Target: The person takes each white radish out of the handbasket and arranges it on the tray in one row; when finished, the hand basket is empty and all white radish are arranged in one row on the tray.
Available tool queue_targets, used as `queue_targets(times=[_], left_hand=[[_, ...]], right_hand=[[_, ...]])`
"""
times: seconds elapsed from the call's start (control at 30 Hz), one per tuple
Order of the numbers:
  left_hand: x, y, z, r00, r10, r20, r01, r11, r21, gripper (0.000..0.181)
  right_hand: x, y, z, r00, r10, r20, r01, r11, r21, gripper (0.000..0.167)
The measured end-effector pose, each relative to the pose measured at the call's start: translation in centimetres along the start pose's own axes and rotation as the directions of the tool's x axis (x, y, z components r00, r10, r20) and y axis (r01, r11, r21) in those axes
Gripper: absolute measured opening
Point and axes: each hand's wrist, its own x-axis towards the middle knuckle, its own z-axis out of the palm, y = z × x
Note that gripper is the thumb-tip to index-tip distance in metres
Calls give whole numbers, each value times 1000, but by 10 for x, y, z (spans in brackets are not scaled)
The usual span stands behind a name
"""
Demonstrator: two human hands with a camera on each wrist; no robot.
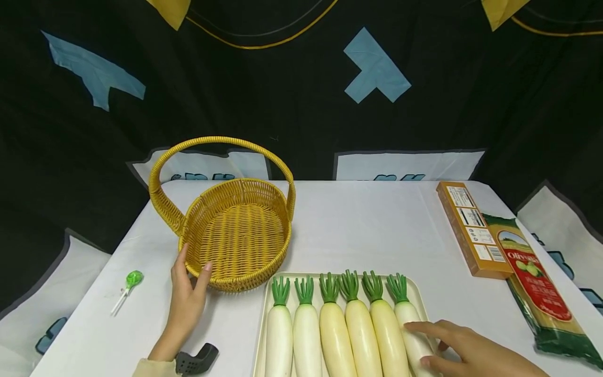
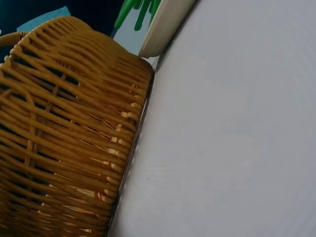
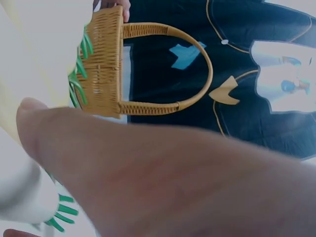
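Observation:
My left hand (image 1: 186, 296) touches the near-left rim of a yellow woven basket (image 1: 278, 251), its visible fingers and thumb fairly straight. The basket stands upright with its handle up, and no contents show inside. In the left wrist view, the basket's woven side (image 2: 74, 128) fills the left half. My right hand (image 1: 464, 348) holds the rightmost white radish (image 1: 409, 314), index finger across it and thumb nearer its lower part. Several white and pale-yellow radishes with green tops lie side by side on a cream tray (image 1: 260, 340). The right thumb (image 3: 123, 153) covers much of the right wrist view.
An orange box (image 1: 471, 230) and a red-and-green pasta packet (image 1: 537, 272) lie at the table's right edge. A green lollipop (image 1: 133, 279) lies at the left. A dark strap-like piece (image 1: 195, 360) is beside my left wrist. Behind the table hangs a black cloth (image 1: 301, 99).

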Motion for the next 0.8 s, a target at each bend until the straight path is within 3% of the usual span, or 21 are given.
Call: queue_targets(times=[0.17,0.4,0.6,0.8], left_hand=[[-1,3,1,1000,3,-7,-3,1000,1,70],[-7,12,7,994,-26,-104,32,998,50,79],[-17,24,17,982,112,-152,-90,985,145,83],[-27,46,32,964,258,-68,-242,952,190,83]], right_hand=[[-2,-1,-6,998,24,-50,-26,999,-42,63],[0,1,-13,995,51,-86,-57,996,-65,67],[-1,-5,-16,985,63,-160,-83,989,-124,71],[-4,-14,-21,964,-2,-266,-61,972,-228,73]])
